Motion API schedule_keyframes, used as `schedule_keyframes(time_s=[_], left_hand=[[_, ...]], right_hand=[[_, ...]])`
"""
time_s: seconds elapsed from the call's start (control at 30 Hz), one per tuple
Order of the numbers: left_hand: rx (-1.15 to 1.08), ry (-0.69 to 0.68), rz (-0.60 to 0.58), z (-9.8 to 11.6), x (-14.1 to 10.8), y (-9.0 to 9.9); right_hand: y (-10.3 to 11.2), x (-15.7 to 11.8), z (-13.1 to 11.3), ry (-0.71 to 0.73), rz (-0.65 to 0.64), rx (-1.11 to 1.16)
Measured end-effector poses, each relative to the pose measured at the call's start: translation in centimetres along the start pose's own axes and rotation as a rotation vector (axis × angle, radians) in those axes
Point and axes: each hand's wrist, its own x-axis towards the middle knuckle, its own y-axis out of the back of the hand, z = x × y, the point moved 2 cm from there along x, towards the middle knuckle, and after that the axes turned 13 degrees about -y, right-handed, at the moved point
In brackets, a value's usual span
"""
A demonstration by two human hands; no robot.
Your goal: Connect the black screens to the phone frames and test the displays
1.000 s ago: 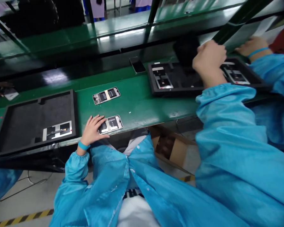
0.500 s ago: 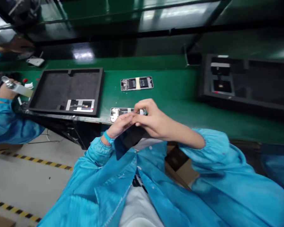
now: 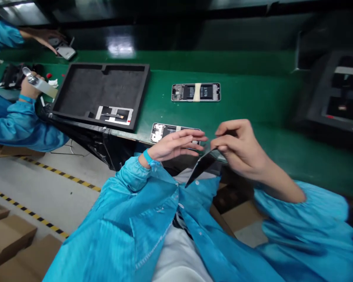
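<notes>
I read: right hand (image 3: pixel 238 147) pinching thin dark panel (image 3: pixel 201 166), long axis slanting down-left toward my chest | left hand (image 3: pixel 175 145) open, spread just over opened phone (image 3: pixel 159 133), contact unclear | phone lies lengthwise across me on green bench (image 3: pixel 247 105), left hand nearer

Left hand (image 3: pixel 175 145) open, palm down, fingers extended, blue wristband (image 3: pixel 148 157) on wrist; right hand (image 3: pixel 238 147) just beside it, thumb and fingers pinched, forearm bare.
</notes>
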Motion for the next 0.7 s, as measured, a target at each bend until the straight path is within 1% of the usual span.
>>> schedule_keyframes(time_s=[0.1,0.17,0.23,0.3,0.33,0.4,0.47,0.5,0.57,0.6,0.63,0.7], left_hand=[[-0.038,0.073,-0.078,-0.7,0.4,-0.4],[-0.027,0.088,-0.112,-1.2,0.6,-0.4],[0.012,0.034,-0.084,-1.3,0.8,0.0],[0.093,-0.06,-0.013,-0.7,0.6,1.0],[0.168,-0.123,0.032,-0.1,0.4,1.6],[0.389,-0.281,0.146,1.5,-0.3,3.2],[0.624,-0.415,0.255,3.2,-0.9,4.9],[0.713,-0.449,0.29,4.0,-1.1,5.6],[0.809,-0.438,0.304,4.9,-1.1,6.8],[0.827,-0.406,0.287,5.2,-0.9,7.2],[0.834,-0.372,0.268,5.4,-0.7,7.5],[0.83,-0.307,0.234,5.6,-0.3,7.7]], right_hand=[[-0.2,-0.3,-0.3,0.026,0.041,-0.011],[-0.2,-0.5,-0.7,0.03,0.047,-0.006],[0.0,-0.7,-0.9,0.031,0.044,-0.01],[0.3,-0.7,-0.3,0.02,0.024,-0.018],[0.3,-0.7,0.4,0.001,-0.001,-0.02],[0.1,-0.8,2.8,-0.074,-0.061,-0.014],[-0.4,-1.1,6.2,-0.18,-0.126,-0.04],[-0.8,-1.3,7.9,-0.226,-0.155,-0.074],[-1.4,-1.6,10.8,-0.275,-0.192,-0.149],[-1.7,-1.7,11.6,-0.288,-0.196,-0.183],[-2.1,-1.6,12.0,-0.305,-0.179,-0.217],[-2.9,-0.9,11.3,-0.34,-0.109,-0.269]])
